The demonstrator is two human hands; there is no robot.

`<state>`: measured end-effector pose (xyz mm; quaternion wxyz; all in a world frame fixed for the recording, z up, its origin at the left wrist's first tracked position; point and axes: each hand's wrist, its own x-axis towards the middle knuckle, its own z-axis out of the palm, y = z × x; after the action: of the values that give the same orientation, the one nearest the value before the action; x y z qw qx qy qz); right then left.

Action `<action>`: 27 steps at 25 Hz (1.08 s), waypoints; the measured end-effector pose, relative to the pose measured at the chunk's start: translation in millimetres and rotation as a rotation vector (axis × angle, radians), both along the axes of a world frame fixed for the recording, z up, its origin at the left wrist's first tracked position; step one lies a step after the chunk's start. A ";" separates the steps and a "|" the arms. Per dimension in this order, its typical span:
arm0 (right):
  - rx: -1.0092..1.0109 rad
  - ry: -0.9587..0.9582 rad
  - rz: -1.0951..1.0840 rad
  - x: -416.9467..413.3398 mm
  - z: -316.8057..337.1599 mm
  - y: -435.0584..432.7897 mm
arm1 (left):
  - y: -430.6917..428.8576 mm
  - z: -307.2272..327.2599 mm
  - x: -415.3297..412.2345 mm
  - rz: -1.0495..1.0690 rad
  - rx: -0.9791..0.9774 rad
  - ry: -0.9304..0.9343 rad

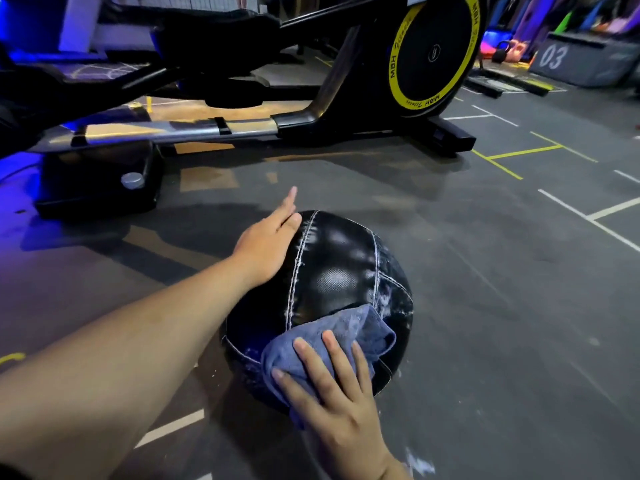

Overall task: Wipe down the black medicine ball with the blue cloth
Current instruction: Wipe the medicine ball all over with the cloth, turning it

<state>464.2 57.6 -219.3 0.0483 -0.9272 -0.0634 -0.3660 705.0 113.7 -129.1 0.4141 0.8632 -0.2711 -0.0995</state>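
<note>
While the black medicine ball (332,282) sits on the grey gym floor (485,306), both hands are on it, as the head camera shows. It lies in front of the elliptical trainer (311,109), on the near side of that machine's silver rail (180,128), with open floor between the two.

On the ball's far left side rests the left hand (266,244), palm against the leather beside a white stitched seam (299,261). Its fingers are held close together and stretched out straight; the fingertips reach past the ball's upper edge and point toward the trainer. The bare forearm runs from the ball down to the picture's lower left corner.

On the ball's near face lies the blue cloth (346,337), bunched and folded, covering the lower front part of the ball and hanging a little over its near edge. The right hand (332,400) presses flat on top of this cloth, fingers (313,362) spread apart and extended, not gripping or pinching; the cloth is caught between palm and ball.

White scuffs and worn patches show on the ball's right side, just beyond the cloth's edge. Past the ball, yellow and white lines mark the floor. Further off, beyond the trainer's yellow-ringed flywheel (436,53), stands a grey box marked 03 (581,60), with kettlebells (502,51) beside it.
</note>
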 end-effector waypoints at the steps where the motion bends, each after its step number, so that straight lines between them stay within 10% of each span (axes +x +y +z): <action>1: -0.011 0.014 0.020 0.5 -1.8 -2.6 | 3.0 -0.4 -0.6 -0.020 -0.011 -0.021; 7: 0.369 0.100 -0.124 87.6 87.7 -61.0 | 12.4 -8.6 -13.5 -0.060 -0.049 -0.107; 13: 0.752 0.641 -0.179 177.9 125.1 -133.4 | 34.5 -12.7 -28.9 -0.018 -0.094 -0.134; 21: 0.536 -0.082 -0.050 36.5 42.8 -53.9 | 49.1 -19.4 -11.8 -0.035 -0.152 -0.043; 27: 0.382 -0.121 -0.046 -14.3 -18.9 -24.1 | 51.7 -17.3 -23.7 0.001 -0.114 -0.072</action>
<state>449.9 33.5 -238.2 0.2108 -0.8787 0.0255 -0.4275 681.3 165.4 -146.3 0.4526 0.8414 -0.2907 -0.0524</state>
